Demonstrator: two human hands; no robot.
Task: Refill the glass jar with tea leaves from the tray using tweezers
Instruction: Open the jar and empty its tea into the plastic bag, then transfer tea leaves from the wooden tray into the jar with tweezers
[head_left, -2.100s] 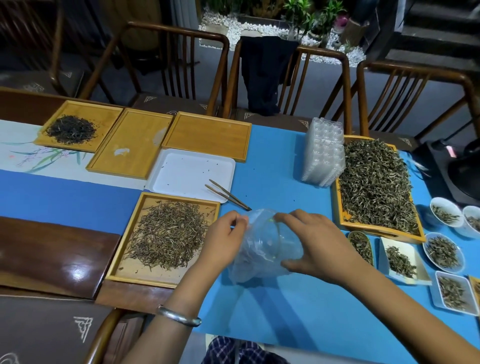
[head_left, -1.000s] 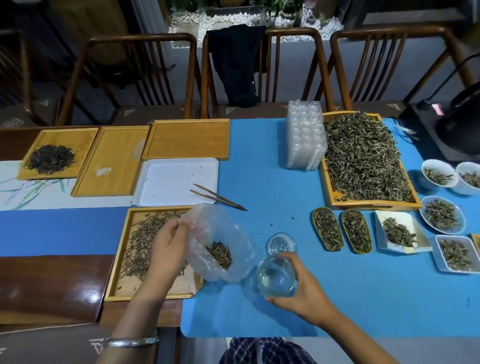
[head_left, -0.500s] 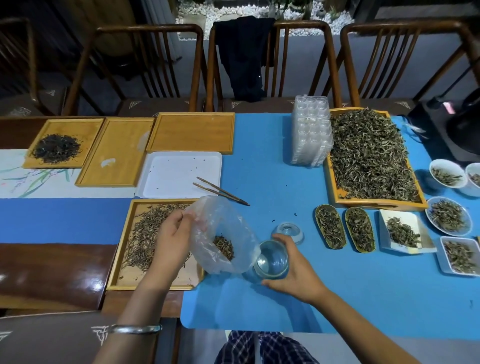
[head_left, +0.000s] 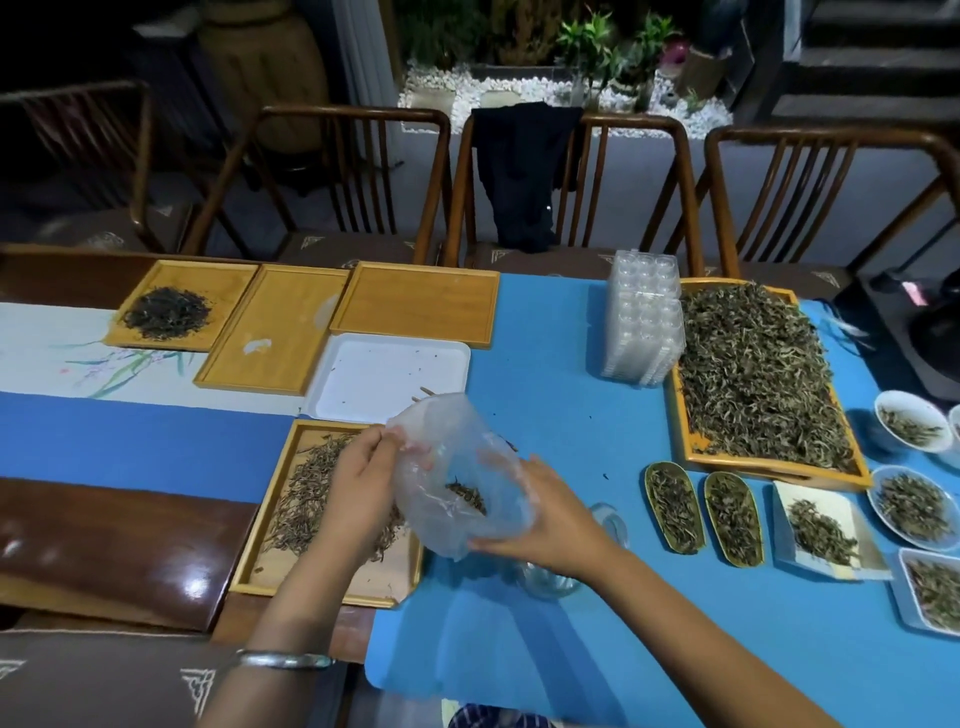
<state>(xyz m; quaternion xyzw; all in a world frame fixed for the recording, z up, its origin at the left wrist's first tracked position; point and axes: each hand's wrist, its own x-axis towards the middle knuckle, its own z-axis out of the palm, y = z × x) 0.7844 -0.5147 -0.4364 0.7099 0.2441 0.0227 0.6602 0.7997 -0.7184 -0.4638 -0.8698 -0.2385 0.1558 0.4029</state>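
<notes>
A clear plastic bag (head_left: 457, 467) with a small clump of tea leaves inside is held up between both hands. My left hand (head_left: 358, 488) pinches its left rim. My right hand (head_left: 550, 519) grips its lower right side. The glass jar (head_left: 545, 584) stands on the blue mat under my right wrist, mostly hidden. Its glass lid (head_left: 612, 519) lies just behind that hand. The wooden tray (head_left: 260, 551) of thin tea leaves sits below my left hand. Only the ends of the tweezers (head_left: 422, 395) show on the white tray (head_left: 384, 374), behind the bag.
A large tray heaped with tea (head_left: 753, 374) and a stack of clear plastic containers (head_left: 641, 322) stand at the right. Two leaf-shaped scoops (head_left: 701, 509) and several small white dishes of tea lie near the right edge. Three more wooden trays line the back left.
My right hand let go of the glass jar, left it on the mat and took hold of the bag. The bag rose and now hangs between both hands.
</notes>
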